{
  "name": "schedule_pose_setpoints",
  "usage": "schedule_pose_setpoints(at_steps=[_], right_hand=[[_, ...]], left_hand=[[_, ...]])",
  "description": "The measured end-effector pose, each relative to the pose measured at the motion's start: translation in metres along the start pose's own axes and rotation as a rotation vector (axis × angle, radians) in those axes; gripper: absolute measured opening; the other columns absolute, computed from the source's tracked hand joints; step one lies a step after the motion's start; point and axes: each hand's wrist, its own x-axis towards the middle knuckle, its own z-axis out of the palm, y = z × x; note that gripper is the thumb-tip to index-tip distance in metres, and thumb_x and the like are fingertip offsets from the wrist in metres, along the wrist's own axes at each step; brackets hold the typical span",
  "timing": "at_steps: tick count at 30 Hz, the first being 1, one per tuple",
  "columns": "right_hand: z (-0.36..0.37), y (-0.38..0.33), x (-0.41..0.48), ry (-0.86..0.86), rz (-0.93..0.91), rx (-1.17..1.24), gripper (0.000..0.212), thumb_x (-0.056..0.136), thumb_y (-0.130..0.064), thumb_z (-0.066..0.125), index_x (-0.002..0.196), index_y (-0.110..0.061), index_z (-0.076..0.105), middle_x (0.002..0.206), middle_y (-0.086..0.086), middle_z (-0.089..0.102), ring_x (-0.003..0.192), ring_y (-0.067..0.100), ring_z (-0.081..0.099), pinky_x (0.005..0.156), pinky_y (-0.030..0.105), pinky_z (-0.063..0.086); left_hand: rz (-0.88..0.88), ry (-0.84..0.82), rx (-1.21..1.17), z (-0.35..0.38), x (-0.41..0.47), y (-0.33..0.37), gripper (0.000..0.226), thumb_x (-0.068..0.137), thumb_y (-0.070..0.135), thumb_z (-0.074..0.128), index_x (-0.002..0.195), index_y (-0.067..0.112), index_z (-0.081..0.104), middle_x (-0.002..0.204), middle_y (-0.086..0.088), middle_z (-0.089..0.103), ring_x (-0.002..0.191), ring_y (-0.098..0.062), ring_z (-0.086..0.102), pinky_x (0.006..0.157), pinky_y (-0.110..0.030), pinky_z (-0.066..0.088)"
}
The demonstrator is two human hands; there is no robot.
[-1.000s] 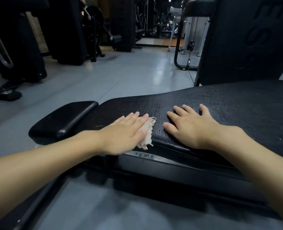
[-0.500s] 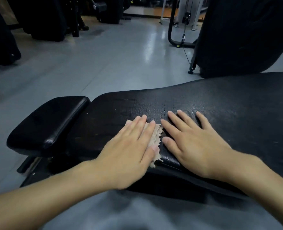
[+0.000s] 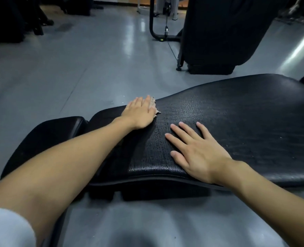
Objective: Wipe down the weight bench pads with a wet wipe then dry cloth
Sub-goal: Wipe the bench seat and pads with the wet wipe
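Head view: the left hand presses a frayed beige cloth flat at the long bench pad's far edge, right hand open, gripping nothing; the small near-left pad looks untouched.

Most of the cloth lies hidden under the left hand, with only a frayed edge showing past the fingers, so whether it is wipe or dry cloth cannot be told. The pad runs off the right edge, and the frame beneath it is lost in shadow. The dark machines at the top are cut off and perhaps too dim to identify.
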Motion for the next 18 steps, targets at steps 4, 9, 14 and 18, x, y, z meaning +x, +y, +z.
schedule_pose_setpoints(at_steps=[4, 9, 14, 18], right_hand=[[-0.003, -0.003, -0.001, -0.018, 0.020, -0.011, 0.077, 0.088, -0.056, -0.009, 0.158, -0.031, 0.009, 0.166, -0.003, -0.001, 0.153, 0.018, -0.006, 0.121, 0.052, -0.003], [-0.003, -0.007, -0.001, -0.041, 0.037, -0.052, 0.080, 0.084, -0.056, -0.014, 0.158, -0.031, 0.006, 0.166, -0.003, -0.002, 0.152, 0.017, -0.007, 0.120, 0.053, -0.004], [-0.017, -0.007, 0.013, 0.003, -0.015, -0.083, 0.073, 0.087, -0.057, 0.007, 0.139, -0.022, 0.046, 0.149, 0.006, 0.042, 0.140, 0.026, 0.033, 0.111, 0.056, 0.022], [-0.016, -0.018, 0.046, 0.039, -0.039, 0.033, 0.066, 0.094, -0.054, 0.007, 0.151, -0.029, 0.027, 0.162, -0.002, 0.020, 0.151, 0.017, 0.011, 0.118, 0.057, 0.007]], left_hand=[[0.003, -0.019, -0.013, 0.004, -0.035, 0.002, 0.062, 0.102, 0.046, 0.014, 0.157, 0.020, 0.001, 0.165, -0.009, -0.003, 0.151, -0.021, -0.006, 0.121, -0.037, -0.007], [0.047, -0.005, -0.022, 0.016, -0.104, 0.004, 0.061, 0.102, 0.046, 0.012, 0.157, 0.023, -0.003, 0.164, -0.004, -0.009, 0.150, -0.016, -0.013, 0.122, -0.036, -0.007], [0.060, 0.024, 0.021, 0.029, -0.165, 0.008, 0.062, 0.102, 0.046, 0.010, 0.156, 0.020, -0.004, 0.164, -0.006, -0.010, 0.150, -0.016, -0.016, 0.122, -0.038, -0.005], [0.057, 0.058, 0.103, 0.030, -0.199, 0.011, 0.071, 0.092, 0.052, 0.000, 0.156, 0.022, -0.007, 0.163, -0.011, -0.015, 0.149, -0.020, -0.019, 0.122, -0.039, -0.006]])
